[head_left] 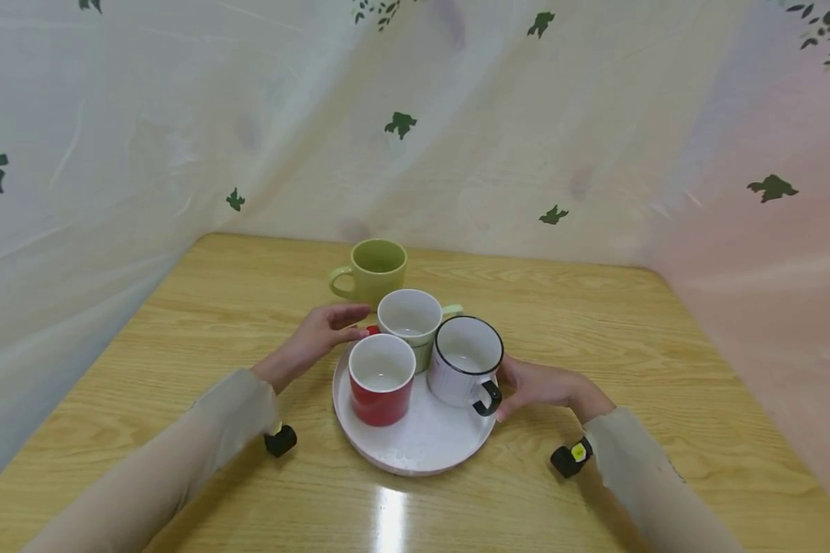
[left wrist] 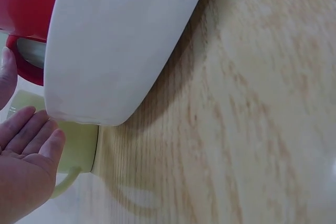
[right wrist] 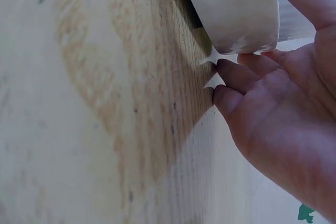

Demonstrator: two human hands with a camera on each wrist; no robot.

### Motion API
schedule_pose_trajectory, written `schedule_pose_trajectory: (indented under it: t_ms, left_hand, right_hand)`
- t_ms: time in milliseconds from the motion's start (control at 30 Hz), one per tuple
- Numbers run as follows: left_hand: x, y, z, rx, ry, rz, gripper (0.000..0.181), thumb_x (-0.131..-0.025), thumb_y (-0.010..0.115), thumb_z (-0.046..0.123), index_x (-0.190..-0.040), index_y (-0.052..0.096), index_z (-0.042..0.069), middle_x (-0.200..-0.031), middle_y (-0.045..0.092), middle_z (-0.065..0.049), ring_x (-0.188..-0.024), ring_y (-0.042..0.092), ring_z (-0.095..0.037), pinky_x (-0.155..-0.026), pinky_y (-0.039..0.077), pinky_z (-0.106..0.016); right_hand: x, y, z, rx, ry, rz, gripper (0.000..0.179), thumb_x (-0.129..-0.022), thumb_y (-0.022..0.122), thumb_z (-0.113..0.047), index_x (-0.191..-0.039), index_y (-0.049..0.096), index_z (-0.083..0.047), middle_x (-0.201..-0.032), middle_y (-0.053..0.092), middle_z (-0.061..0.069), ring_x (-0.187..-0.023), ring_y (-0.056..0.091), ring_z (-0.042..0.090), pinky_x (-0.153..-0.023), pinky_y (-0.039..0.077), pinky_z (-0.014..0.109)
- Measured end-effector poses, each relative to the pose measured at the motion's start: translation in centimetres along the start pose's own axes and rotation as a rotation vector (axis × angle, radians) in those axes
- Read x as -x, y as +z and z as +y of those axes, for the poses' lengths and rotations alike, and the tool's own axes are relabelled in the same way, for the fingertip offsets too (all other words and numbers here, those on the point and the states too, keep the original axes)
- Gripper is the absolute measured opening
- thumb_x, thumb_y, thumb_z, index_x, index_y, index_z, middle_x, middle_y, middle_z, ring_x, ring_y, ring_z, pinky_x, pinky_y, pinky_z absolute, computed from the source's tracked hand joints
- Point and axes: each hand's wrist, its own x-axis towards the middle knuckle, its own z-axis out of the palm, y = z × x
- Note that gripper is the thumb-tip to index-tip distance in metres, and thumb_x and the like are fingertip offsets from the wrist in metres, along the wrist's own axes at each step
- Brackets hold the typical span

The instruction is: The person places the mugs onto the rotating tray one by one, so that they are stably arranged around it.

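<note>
A round white tray (head_left: pixel 432 442) carries three mugs: a red mug (head_left: pixel 382 403) at the front left, a pale green mug (head_left: pixel 422 349) behind it, and a white mug (head_left: pixel 449 376) with a black rim and handle on the right. At the tray's left edge is my left hand (head_left: pixel 313 342), its fingers extended and its thumb close to the red mug's handle (left wrist: pixel 26 69). My right hand (head_left: pixel 542 382) is at the opposite edge, partly behind the white mug. In the right wrist view, its fingertips (right wrist: pixel 252 62) meet the tray's side.
An olive-green mug (head_left: pixel 379 280) stands on the wooden table (head_left: pixel 595 322) just behind the tray. A pale curtain (head_left: pixel 456 184) with green leaf prints hangs along the table's back and sides. Small black devices (head_left: pixel 280 440) sit at both wrists.
</note>
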Motion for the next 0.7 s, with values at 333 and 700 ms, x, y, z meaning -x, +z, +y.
schedule_pose_trajectory:
  t_ms: [333, 700]
  left_hand:
    - [-0.9, 0.1, -0.1, 0.012, 0.006, 0.034, 0.049, -0.095, 0.062, 0.014, -0.139, 0.048, -0.003, -0.144, 0.05, -0.021, -0.135, 0.047, -0.035, -0.113, 0.039, -0.046]
    - [-1.1, -0.4, 0.5, 0.057, 0.02, 0.063, 0.049, -0.094, 0.063, 0.013, -0.138, 0.048, -0.003, -0.144, 0.05, -0.022, -0.135, 0.046, -0.034, -0.113, 0.039, -0.046]
  right_hand:
    - [-0.1, 0.0, 0.2, -0.008, -0.003, -0.002, 0.115, -0.079, 0.08, -0.014, -0.153, -0.007, -0.001, -0.16, 0.007, 0.025, -0.147, 0.012, 0.046, -0.119, 0.009, 0.064]
    - [-0.2, -0.1, 0.6, 0.001, -0.018, 0.007, 0.116, -0.079, 0.08, -0.016, -0.153, -0.007, -0.002, -0.16, 0.008, 0.024, -0.147, 0.01, 0.046, -0.118, 0.009, 0.064]
